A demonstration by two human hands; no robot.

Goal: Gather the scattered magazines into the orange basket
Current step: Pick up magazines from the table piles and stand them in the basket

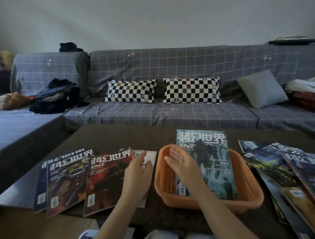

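Head view shows us the orange basket [254, 194] on the dark table [116, 137], with a teal magazine [210, 163] lying in it, its top edge sticking out over the far rim. Our right hand [180, 162] hovers over the basket's left side just beside that magazine, fingers straight and loose, holding nothing. Our left hand [138, 174] rests on the pale magazine [150, 156] just left of the basket; it seems to press flat rather than pinch, though motion blur leaves us unsure. Beside it a red-covered magazine [105, 180] overlaps two darker ones [63, 180], all with bold white titles. More magazines lie fanned in a loose heap [286, 170] to the basket's right.
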